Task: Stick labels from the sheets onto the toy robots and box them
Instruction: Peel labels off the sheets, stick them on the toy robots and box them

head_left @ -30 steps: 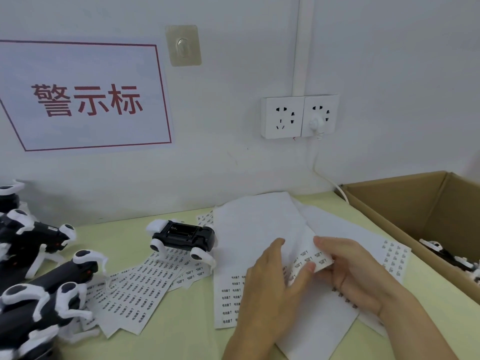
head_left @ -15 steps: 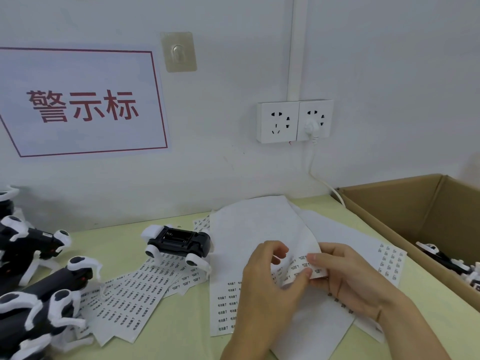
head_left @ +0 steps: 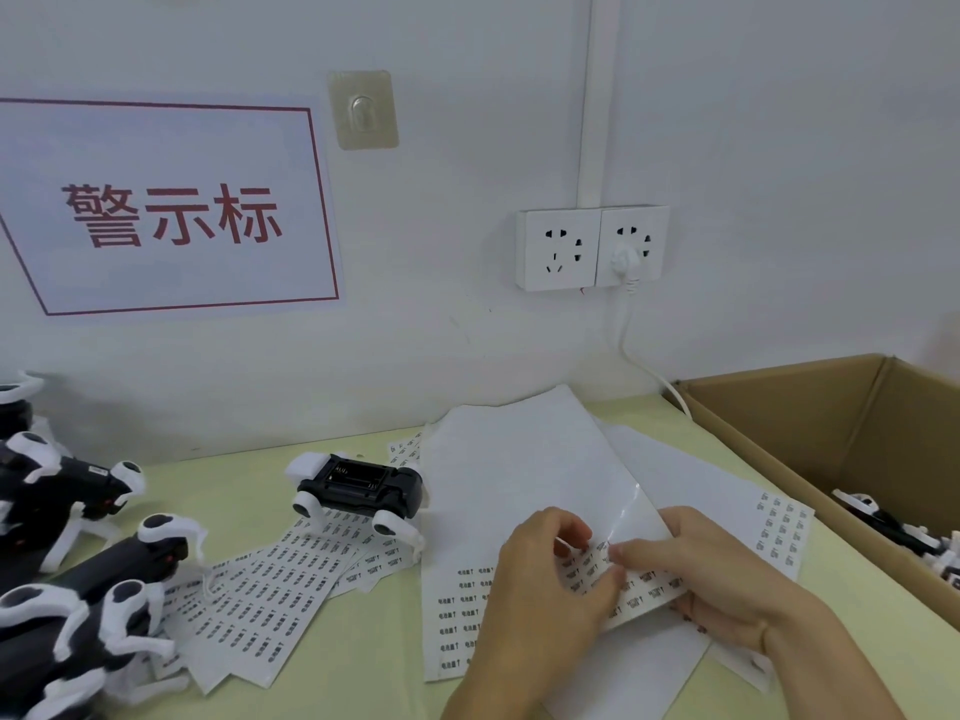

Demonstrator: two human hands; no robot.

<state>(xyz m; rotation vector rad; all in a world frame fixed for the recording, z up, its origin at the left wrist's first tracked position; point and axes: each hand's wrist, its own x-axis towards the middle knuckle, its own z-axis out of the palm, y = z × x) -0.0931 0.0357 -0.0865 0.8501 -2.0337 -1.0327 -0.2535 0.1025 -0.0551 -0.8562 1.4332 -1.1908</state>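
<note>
White label sheets lie overlapped on the pale green table. My left hand rests on the front sheet, its thumb and forefinger pinching at a label. My right hand holds the sheet's bent edge from the right, fingertips meeting the left hand's. A black and white toy robot lies belly up just left of the sheets. More label sheets fan out in front of it.
Several black and white toy robots are piled at the left edge. An open cardboard box at the right holds toy robots. A wall with sockets and a plugged cable stands behind the table.
The view has tilted down a little. My left fingers have curled in to pinch at a label, and both hands stay together over the sheet.
</note>
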